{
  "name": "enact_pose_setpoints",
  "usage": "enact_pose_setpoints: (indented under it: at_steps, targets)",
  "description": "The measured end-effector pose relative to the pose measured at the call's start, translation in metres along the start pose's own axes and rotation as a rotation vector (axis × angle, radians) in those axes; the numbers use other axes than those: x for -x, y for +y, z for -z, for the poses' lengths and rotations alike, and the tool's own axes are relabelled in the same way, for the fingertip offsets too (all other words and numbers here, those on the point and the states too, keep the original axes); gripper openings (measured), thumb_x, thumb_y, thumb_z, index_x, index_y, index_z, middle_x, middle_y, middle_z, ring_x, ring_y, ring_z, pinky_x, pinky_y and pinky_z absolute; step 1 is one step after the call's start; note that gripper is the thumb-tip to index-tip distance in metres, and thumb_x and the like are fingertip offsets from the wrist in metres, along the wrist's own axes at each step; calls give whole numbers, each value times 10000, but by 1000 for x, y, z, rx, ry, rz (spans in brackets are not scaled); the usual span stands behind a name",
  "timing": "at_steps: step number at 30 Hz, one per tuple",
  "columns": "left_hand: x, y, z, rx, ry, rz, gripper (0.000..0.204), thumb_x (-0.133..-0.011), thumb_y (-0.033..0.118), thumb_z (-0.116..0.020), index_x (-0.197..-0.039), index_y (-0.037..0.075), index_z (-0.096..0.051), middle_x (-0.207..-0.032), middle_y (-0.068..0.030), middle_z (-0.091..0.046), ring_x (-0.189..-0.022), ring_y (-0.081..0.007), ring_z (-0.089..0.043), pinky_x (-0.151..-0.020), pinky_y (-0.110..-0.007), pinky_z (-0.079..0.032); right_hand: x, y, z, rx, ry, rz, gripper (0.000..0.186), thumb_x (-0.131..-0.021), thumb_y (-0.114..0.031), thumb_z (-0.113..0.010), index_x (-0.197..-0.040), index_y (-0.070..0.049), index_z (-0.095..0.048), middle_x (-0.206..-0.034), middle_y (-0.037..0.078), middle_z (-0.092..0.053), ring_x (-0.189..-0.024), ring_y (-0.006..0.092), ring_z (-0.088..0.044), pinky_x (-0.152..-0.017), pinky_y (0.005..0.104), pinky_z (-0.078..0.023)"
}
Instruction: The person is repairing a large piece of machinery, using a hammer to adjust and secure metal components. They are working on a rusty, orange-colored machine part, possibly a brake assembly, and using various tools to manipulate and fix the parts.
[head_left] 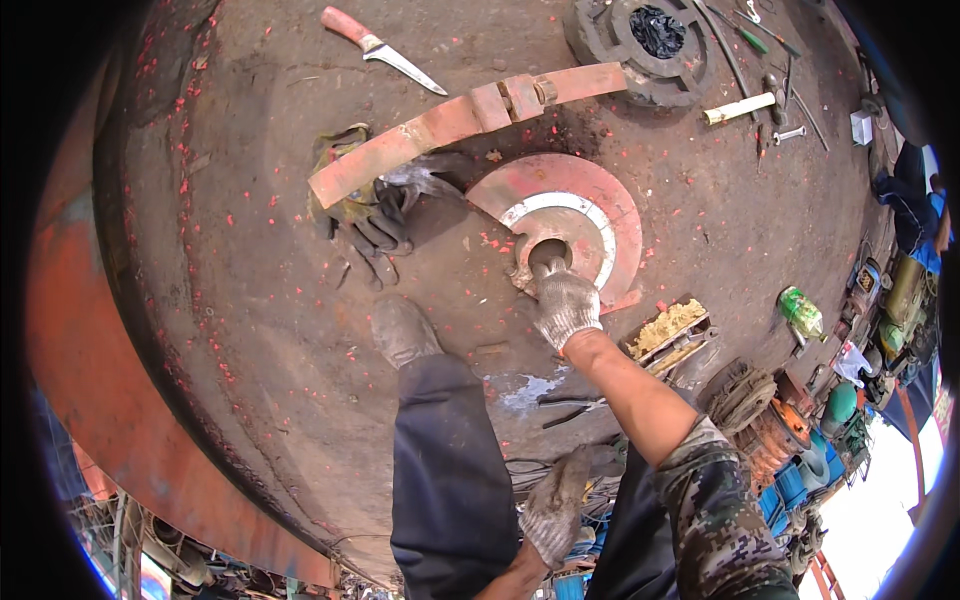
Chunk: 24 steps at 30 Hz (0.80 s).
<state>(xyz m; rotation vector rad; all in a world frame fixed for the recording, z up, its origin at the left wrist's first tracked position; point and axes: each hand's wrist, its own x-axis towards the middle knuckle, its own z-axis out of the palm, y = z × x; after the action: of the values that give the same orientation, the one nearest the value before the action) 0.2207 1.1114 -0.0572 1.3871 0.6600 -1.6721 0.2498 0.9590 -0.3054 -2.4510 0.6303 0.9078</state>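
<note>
Red-flecked floor [270, 300], disc [575, 228] partly hidden

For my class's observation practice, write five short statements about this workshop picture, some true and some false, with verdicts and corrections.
1. The gloved right hand is at the central hole of the reddish, partly round plate. True.

2. The knife lies with its handle toward the right of the picture. False: its red handle is at the left end, and the blade points right and down.

3. In this view, the curved reddish bar crosses over part of the loose dark gloves. True.

4. The left hand is bare. False: it is gloved too.

5. The hammer with the pale handle lies to the right of the curved reddish bar. True.
</note>
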Motion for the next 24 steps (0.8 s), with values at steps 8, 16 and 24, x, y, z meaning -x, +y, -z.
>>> enact_pose_setpoints:
  at_steps: [8, 16, 24]
  targets:
    - [6, 9, -1, -62, 25, -64, 549, -1119, 437, -445, -1363, -16, -638, -1298, -197, -701, -1198, -301, -646, -1066, -388, -471, -15, -7, -17, 105, 10, -31, 283, -825, -118, -700, -1098, -43, -697, -980, 170, -728, -836, 350, -747, -670, 476, -584]
    - [2, 36, -6, 177, -38, 150, 517, -1132, 400, -419, -1301, -18, -672, -1236, -194, -723, -1150, -279, -654, -1059, -382, -465, -22, 11, -25, 102, 68, 91, 383, -805, -350, -790, -1015, -46, -690, -885, 169, -733, -799, 362, -742, -647, 475, -583]
    - [9, 45, -8, -103, 121, -47, 561, -1113, 445, -478, -1364, -33, -632, -1270, -196, -711, -1150, -267, -642, -1066, -364, -454, 10, 46, 84, 102, -145, 313, 682, -826, -532, -763, -1163, 46, -630, -986, 256, -711, -881, 415, -725, -732, 505, -573]
